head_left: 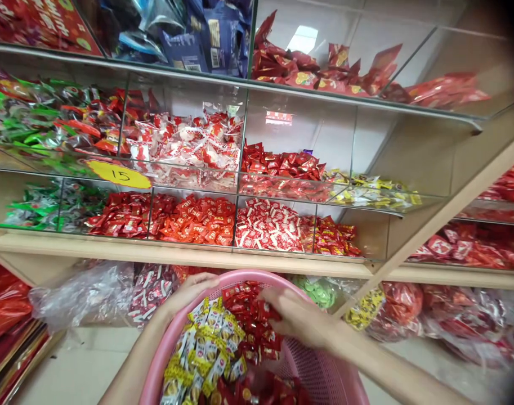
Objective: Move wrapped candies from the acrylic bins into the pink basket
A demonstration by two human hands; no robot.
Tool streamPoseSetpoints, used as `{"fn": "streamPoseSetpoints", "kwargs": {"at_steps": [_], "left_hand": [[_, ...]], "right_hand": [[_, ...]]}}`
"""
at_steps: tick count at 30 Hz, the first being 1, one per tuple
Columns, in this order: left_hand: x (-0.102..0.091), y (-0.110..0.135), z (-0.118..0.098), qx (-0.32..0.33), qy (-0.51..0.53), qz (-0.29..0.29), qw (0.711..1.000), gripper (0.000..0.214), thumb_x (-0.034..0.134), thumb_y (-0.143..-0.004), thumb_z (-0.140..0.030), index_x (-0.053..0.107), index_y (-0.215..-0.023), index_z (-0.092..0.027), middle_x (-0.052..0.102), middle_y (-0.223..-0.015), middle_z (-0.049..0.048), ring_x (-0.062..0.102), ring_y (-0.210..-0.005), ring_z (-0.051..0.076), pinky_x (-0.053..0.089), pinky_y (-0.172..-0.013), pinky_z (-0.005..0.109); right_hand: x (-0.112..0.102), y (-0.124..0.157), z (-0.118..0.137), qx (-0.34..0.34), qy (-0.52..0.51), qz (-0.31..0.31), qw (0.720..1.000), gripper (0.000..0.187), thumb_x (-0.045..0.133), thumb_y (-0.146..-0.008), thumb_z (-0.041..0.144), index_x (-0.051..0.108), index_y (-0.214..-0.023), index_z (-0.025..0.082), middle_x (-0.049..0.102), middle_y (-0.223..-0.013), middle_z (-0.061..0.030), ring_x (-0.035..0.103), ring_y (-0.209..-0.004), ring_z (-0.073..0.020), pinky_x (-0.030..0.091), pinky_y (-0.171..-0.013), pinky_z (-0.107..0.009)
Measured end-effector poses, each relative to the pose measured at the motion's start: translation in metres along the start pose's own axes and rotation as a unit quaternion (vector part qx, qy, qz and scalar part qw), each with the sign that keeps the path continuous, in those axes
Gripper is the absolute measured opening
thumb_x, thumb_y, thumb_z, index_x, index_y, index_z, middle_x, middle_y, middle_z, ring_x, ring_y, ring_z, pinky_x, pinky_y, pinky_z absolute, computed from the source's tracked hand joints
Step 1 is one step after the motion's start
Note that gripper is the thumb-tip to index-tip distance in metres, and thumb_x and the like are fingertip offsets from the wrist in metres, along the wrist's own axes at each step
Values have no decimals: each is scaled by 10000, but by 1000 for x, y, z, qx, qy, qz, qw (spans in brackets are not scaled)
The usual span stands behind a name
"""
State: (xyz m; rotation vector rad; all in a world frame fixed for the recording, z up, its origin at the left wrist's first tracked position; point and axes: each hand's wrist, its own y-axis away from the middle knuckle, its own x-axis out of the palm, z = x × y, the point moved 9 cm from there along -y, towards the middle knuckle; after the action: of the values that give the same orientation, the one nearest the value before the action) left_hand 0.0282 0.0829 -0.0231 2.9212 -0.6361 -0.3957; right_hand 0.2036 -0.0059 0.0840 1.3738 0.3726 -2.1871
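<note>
A pink plastic basket (155,360) is in front of me, with yellow-and-white wrapped candies (210,343) on its left side. Dark red wrapped candies (250,320) lie at the back, and more are at the front, partly smeared. My left hand (193,289) holds the basket by its far left rim. Inside the basket, my right hand (288,315) is at the red candies, its fingers blurred by motion; whether it grips any of them I cannot tell.
Glass-divided shelves (307,259) of wrapped candies rise ahead, with a yellow tag (119,173) reading 15. Under the lowest shelf are clear plastic bags (88,292) and bagged sweets (402,306). A slanting wooden post (434,225) stands on the right.
</note>
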Motion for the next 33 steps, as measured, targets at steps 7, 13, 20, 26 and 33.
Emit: {"fn": "streamPoseSetpoints", "kwargs": {"at_steps": [7, 13, 20, 26, 33], "left_hand": [[1, 2, 2, -5, 26, 0, 1000, 370, 562, -686, -425, 618, -905, -132, 637, -912, 43, 544, -874, 215, 389, -774, 264], [1, 1, 0, 3, 26, 0, 1000, 370, 570, -676, -426, 622, -884, -124, 634, -886, 43, 540, -866, 213, 383, -779, 266], [2, 1, 3, 2, 30, 7, 1000, 369, 552, -700, -424, 615, -908, -126, 638, -901, 46, 546, -860, 213, 385, -768, 269], [3, 1, 3, 1, 27, 8, 1000, 382, 544, -700, -437, 607, -908, -122, 631, -878, 50, 545, -837, 218, 392, -762, 285], [0, 1, 0, 11, 2, -1, 1000, 350, 554, -694, -435, 621, -876, -143, 621, -909, 41, 519, -924, 233, 363, -825, 285]], "right_hand": [[86, -6, -1, -19, 185, 65, 980, 300, 488, -678, 60, 489, -952, 181, 567, -912, -47, 564, -778, -175, 404, -594, -254], [97, -16, 4, -40, 258, 19, 965, 291, 464, -674, 0, 476, -909, 171, 563, -838, -35, 568, -713, -172, 412, -539, -256], [109, -18, 10, -74, 271, 15, 960, 265, 462, -691, 1, 467, -903, 161, 547, -845, -45, 553, -722, -173, 432, -572, -265], [94, -13, -1, -33, 155, 3, 987, 281, 497, -681, 41, 442, -917, 183, 509, -911, -34, 532, -712, -147, 398, -554, -244], [21, -5, -23, -16, 0, -104, 994, 294, 487, -774, 169, 438, -1063, 194, 501, -997, -57, 494, -891, -168, 396, -760, -285]]}}
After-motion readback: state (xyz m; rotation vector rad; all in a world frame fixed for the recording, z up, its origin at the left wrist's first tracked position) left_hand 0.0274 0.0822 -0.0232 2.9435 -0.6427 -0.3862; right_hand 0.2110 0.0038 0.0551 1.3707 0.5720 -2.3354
